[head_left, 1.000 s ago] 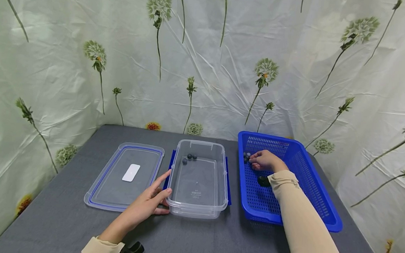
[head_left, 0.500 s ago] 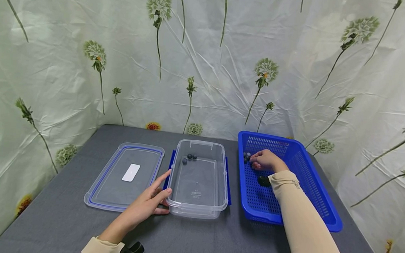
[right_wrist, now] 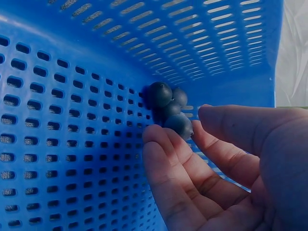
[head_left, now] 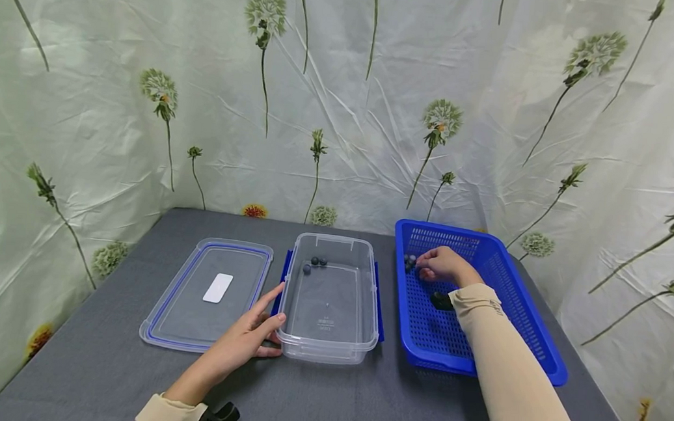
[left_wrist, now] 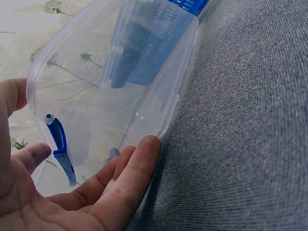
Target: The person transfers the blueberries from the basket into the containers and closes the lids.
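Note:
My left hand [head_left: 241,341] rests its fingertips and thumb against the near left side of a clear plastic storage box [head_left: 327,353], fingers mostly extended around a blue side clip [left_wrist: 57,139]. Inside the box, toward its far left, lie three blueberries [head_left: 307,269]. My right hand [head_left: 447,267] reaches into the blue plastic basket [head_left: 432,361], at its far left corner. There, several blueberries [right_wrist: 161,94] sit clustered. The nearest blueberry [right_wrist: 178,126] lies between my bent fingers and thumb; I cannot tell whether they pinch it.
Left of the box, a clear lid [head_left: 183,317] with a blue seal and a white label [head_left: 217,288] lies flat on the grey cloth-covered table [head_left: 323,405]. Behind the table hangs a dandelion-print curtain [head_left: 367,121]. The basket's slotted walls rise around my right hand.
My right hand shifts only very slightly at the blueberries in the basket corner. The left hand stays at the box.

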The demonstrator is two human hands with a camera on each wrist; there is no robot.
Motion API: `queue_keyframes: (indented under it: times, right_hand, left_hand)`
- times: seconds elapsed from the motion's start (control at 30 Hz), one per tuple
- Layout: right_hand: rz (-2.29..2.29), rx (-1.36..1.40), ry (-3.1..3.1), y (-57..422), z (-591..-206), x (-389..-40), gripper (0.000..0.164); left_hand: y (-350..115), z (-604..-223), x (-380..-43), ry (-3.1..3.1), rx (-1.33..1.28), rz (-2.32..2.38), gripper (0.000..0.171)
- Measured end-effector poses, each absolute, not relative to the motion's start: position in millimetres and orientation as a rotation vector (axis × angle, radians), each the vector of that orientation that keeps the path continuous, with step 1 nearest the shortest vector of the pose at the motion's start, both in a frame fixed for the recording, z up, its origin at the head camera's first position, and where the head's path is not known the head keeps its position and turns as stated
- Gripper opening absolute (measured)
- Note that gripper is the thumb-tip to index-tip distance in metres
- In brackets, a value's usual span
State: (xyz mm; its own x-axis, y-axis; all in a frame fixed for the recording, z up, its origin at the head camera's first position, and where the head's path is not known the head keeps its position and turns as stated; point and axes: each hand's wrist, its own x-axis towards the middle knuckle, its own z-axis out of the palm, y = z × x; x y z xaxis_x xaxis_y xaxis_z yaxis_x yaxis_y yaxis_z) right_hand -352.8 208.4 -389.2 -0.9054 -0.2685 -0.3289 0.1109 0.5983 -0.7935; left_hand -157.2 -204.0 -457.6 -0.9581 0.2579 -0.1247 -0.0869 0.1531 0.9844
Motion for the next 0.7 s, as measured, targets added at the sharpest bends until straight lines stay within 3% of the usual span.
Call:
queue_keyframes:
  times: [0.7]
  right_hand:
    - [-1.173, -0.216, 2.534, 202.5, -372.7, -353.9, 0.033]
  left_hand:
    - [-204.1, -458.9, -156.6, 2.168, 0.185, 1.884, 0.070]
